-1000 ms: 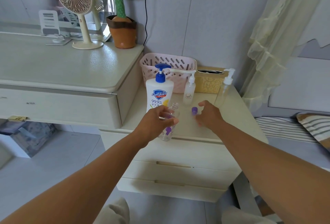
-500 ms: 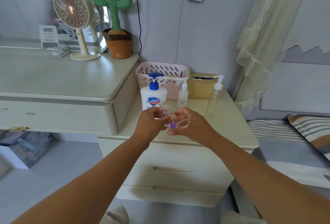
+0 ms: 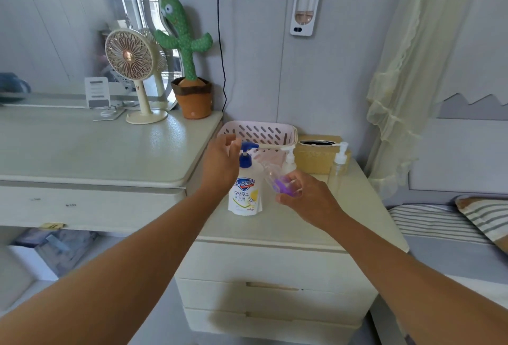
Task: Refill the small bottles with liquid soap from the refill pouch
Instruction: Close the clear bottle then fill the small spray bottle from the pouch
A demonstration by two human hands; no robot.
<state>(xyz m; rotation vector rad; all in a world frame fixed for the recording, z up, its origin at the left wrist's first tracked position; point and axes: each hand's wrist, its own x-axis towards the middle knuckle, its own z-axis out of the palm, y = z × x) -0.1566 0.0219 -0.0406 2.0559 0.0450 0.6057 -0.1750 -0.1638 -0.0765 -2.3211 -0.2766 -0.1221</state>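
While right hand (image 3: 305, 201) grips the small bottle (image 3: 275, 179), tilted beside the soap pump bottle (image 3: 244, 196), left hand (image 3: 220, 166) hovers loose-fingered at the pump (contact unclear); a misaligned neck probably means spilled soap.

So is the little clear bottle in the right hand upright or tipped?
Tipped: the small clear bottle leans, neck up toward the left, gripped by the right hand.

The low cream tabletop (image 3: 357, 207) carries a white soap pump bottle (image 3: 244, 196) near the front. Behind it, along the wall, stand a pink basket (image 3: 261, 134), a small white pump bottle (image 3: 290, 162), a yellow box (image 3: 313, 157) and a clear pump bottle (image 3: 338, 163).
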